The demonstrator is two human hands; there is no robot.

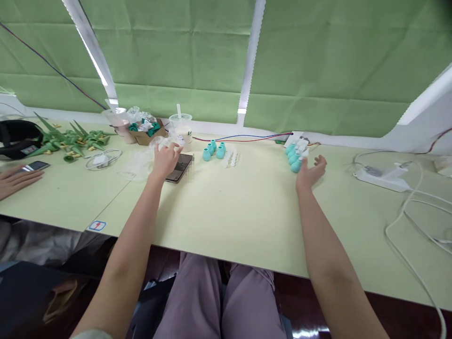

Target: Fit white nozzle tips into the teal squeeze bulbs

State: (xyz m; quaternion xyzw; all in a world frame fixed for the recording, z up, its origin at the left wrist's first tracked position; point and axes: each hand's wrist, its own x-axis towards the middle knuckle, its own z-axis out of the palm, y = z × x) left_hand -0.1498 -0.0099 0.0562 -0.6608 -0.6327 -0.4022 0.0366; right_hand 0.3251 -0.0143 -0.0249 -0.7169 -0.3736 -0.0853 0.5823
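My left hand [166, 160] hovers at the upper left edge of a dark phone [180, 168], beside a crumpled clear plastic bag [139, 165]. Its fingers are bent but apart, with nothing visible in them. To the right, my right hand [311, 173] has its fingers spread and curled, the thumb close to a row of turquoise bulb-shaped pieces with white tops [295, 165]. Whether the thumb touches them I cannot tell. Between my hands stand several open turquoise bulb-shaped pieces [206, 154], and small white parts [232, 159] lie just right of them.
Drink cups [181, 132] and a small cardboard box [144, 136] stand along the back. Green leafy plastic pieces [70, 141] and a white cable [102, 161] lie left. Another person's hand [21, 179] rests at far left. A power strip [381, 179] with trailing cords is right.
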